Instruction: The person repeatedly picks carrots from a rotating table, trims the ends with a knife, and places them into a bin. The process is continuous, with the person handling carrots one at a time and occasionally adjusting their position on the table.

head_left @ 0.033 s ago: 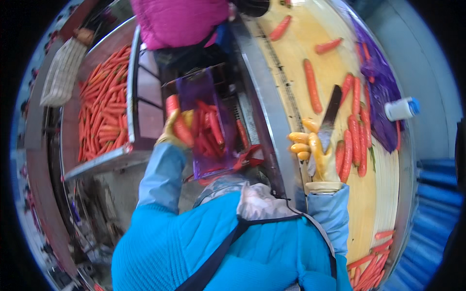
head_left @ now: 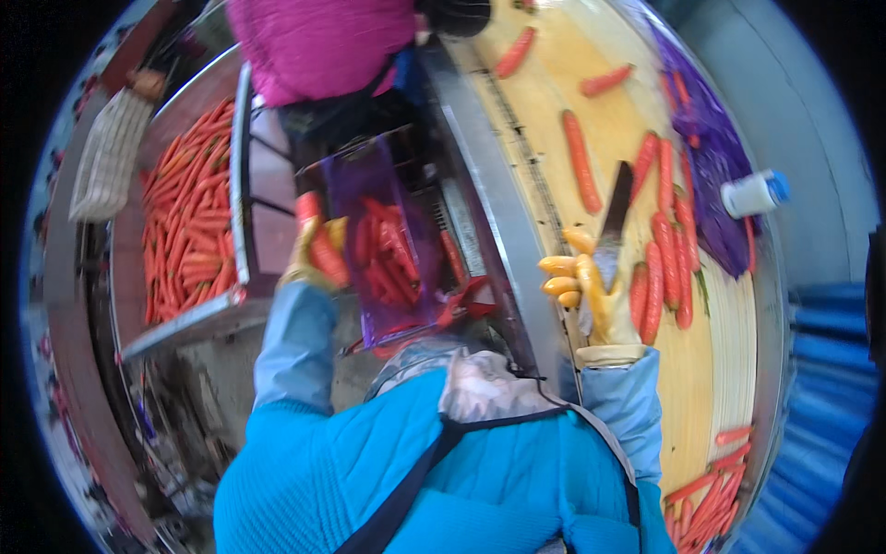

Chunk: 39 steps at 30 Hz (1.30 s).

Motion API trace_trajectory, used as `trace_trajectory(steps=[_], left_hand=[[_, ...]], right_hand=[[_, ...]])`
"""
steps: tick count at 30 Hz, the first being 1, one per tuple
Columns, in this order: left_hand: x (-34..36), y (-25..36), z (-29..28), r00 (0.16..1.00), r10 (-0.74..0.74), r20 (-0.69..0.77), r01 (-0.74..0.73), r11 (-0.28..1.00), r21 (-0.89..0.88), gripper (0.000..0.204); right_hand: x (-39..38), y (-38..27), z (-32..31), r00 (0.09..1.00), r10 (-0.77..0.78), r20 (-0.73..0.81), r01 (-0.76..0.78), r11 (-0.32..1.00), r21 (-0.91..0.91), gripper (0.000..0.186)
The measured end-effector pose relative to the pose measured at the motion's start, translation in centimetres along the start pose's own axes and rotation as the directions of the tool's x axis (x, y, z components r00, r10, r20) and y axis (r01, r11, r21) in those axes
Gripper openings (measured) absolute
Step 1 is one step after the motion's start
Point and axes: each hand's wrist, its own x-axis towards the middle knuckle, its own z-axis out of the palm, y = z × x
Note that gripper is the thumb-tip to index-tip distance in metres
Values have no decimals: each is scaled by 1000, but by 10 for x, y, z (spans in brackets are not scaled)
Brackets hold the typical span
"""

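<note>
- While the right hand (head_left: pixel 591 294), in a yellow glove, is closing round a knife (head_left: pixel 612 220) handle, the blade is pointing up and away from the person, long axis running near-vertical in the pic w/ a slight tilt to the right.
- Knife is looking dark and narrow, blade tip reaching up over the yellow conveyor belt (head_left: pixel 554 102); handle is hidden inside the fist.
- Blade is sitting just left of a bunch of carrots (head_left: pixel 666 268) lying side by side on the belt, their long axes also running roughly up-down.
- Left hand (head_left: pixel 318 251), also yellow-gloved, is gripping an orange carrot (head_left: pixel 325 251); carrot is slanting, top end toward upper left, lower end toward lower right.
- That held carrot is hovering just beside a purple bin (head_left: pixel 369 198) w/ more carrots inside it.
- Further left, a metal trough (head_left: pixel 242 166) is holding a big heap of carrots.
- On the far side of the belt a white bottle w/ blue cap (head_left: pixel 755 194) is resting on purple sheeting (head_left: pixel 711 148).
- Another person in a pink top (head_left: pixel 318 42) is standing at the top of the view.
</note>
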Motion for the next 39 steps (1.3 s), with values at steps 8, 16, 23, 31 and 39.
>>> trace_trajectory(steps=[8, 16, 23, 31, 39], left_hand=[[125, 312, -70, 879, 118, 462, -409, 683, 604, 49], [116, 127, 115, 850, 399, 345, -452, 888, 88, 52], [21, -53, 297, 673, -130, 728, -285, 863, 417, 51], [56, -175, 394, 440, -338, 832, -724, 415, 551, 56], [26, -331, 473, -263, -807, 528, -856, -56, -513, 93]], right_hand=[[3, 42, -49, 996, -77, -50, 26, 763, -646, 45], [64, 33, -113, 840, -513, -177, -228, -38, -973, 43], [17, 71, -227, 680, -642, -354, -522, -84, -849, 49], [-228, 104, -360, 252, -287, -924, -922, 219, -319, 40], [-301, 95, -176, 66, -425, -903, -624, 688, -369, 41]])
